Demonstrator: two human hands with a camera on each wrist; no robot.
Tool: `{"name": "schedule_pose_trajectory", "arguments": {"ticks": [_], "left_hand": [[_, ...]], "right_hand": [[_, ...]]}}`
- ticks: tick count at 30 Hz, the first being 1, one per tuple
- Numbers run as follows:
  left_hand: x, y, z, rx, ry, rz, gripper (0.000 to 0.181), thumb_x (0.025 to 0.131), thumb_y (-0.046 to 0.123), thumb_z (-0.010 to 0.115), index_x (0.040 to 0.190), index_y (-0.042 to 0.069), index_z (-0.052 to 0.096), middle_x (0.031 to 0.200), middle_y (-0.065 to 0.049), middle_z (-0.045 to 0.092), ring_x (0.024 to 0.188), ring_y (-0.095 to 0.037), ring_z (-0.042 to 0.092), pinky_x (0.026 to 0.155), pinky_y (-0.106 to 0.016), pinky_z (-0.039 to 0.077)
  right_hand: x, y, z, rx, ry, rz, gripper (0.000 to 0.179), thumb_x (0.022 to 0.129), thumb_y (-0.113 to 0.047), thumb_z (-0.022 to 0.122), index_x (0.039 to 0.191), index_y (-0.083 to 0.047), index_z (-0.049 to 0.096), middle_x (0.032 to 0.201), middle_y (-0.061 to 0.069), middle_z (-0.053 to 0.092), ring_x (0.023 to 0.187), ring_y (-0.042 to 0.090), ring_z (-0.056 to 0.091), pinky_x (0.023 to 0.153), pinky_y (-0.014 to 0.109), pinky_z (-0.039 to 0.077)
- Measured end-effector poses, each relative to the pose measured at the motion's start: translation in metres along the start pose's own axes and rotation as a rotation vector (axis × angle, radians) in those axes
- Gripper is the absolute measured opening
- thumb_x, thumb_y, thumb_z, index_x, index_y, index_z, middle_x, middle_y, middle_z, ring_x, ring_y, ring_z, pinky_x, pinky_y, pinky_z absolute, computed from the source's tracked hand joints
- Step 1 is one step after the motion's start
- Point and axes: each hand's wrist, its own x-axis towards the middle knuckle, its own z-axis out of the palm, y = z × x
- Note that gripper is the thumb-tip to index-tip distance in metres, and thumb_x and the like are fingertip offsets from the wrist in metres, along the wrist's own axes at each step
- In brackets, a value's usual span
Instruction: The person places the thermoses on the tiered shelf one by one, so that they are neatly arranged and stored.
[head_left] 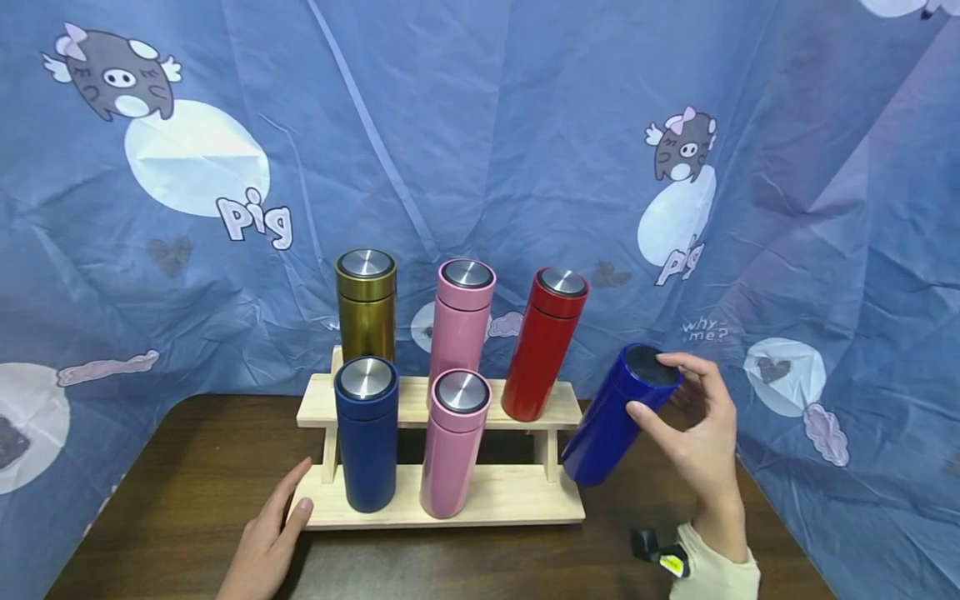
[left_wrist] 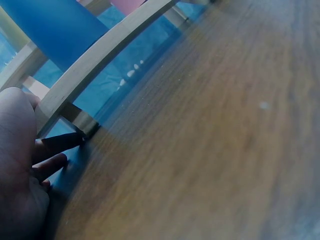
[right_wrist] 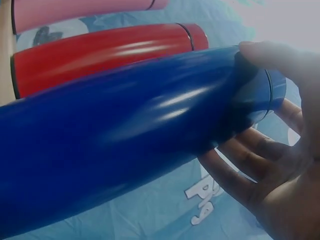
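Observation:
A glossy blue insulated bottle (head_left: 611, 425) leans at the right end of a two-tier wooden rack (head_left: 517, 500). My right hand (head_left: 701, 433) grips it near its dark-topped lid, thumb on one side and fingers round the other. In the right wrist view its body (right_wrist: 125, 120) stretches across the picture, beside the red bottle (right_wrist: 110, 55). My left hand (head_left: 266, 533) holds the left end of the rack's lower shelf, thumb over the board. The left wrist view shows the fingers (left_wrist: 57, 145) low beside the rack's foot.
On the lower tier stand a dark blue bottle (head_left: 367, 450) and a pink bottle (head_left: 453, 458). The upper tier carries a gold bottle (head_left: 366, 317), another pink bottle (head_left: 461, 317) and a red bottle (head_left: 543, 350). A blue pig-print cloth (head_left: 525, 125) hangs behind the brown table (head_left: 450, 567).

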Motion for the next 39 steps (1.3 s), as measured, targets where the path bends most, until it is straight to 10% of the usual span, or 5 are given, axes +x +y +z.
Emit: {"name": "schedule_pose_trajectory", "arguments": {"ticks": [39], "left_hand": [[0.000,0.000,0.000,0.009,-0.020,-0.030,0.051,0.118,0.025,0.052,0.167,0.009,0.046,0.164,-0.028,0.053,0.144,-0.057,0.053,0.106,-0.076,0.046]], "right_hand": [[-0.009,0.011,0.045,0.081,-0.335,0.070,0.064,0.074,0.022,0.088,0.132,0.007,0.064,0.122,0.000,0.077,0.112,0.011,0.077,0.091,0.025,0.063]]}}
